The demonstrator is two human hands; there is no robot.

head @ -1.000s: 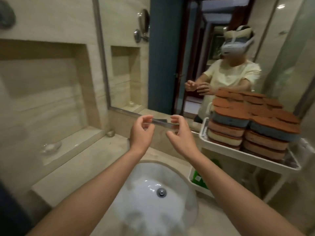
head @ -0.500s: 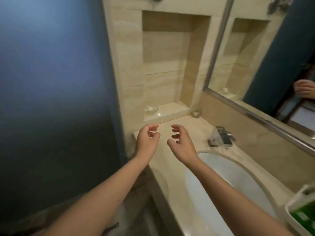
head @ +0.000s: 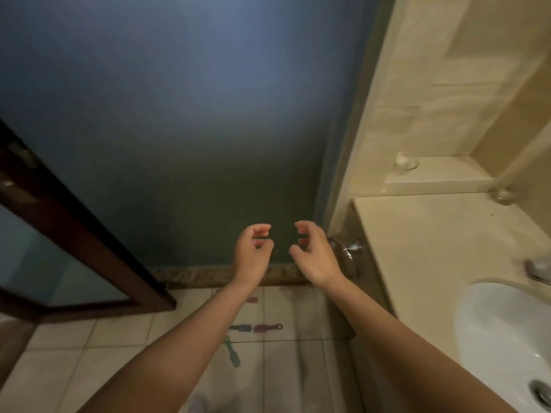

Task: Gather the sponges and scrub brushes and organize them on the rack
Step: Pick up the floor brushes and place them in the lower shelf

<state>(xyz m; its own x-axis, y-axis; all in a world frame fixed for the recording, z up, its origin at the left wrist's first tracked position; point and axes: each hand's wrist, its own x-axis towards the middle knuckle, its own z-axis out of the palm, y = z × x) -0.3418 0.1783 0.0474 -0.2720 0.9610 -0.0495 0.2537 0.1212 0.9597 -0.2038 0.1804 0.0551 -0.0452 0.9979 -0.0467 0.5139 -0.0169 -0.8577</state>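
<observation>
The left hand [head: 252, 254] and right hand [head: 313, 253] hover side by side, fingers loosely curled and both empty, probably poised to reach down. Below them, several small scrub brushes [head: 268, 327] lie scattered on beige floor tiles [head: 89, 368] near a dark blue wall [head: 179, 114]. A stone counter [head: 432, 248] with a white sink [head: 492, 338] stands to the right. No rack or sponges are in view.

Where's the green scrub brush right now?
Head view, lower centre: the green scrub brush lies on the tiled floor, nearer the camera than the blue brush and pink brush.
</observation>
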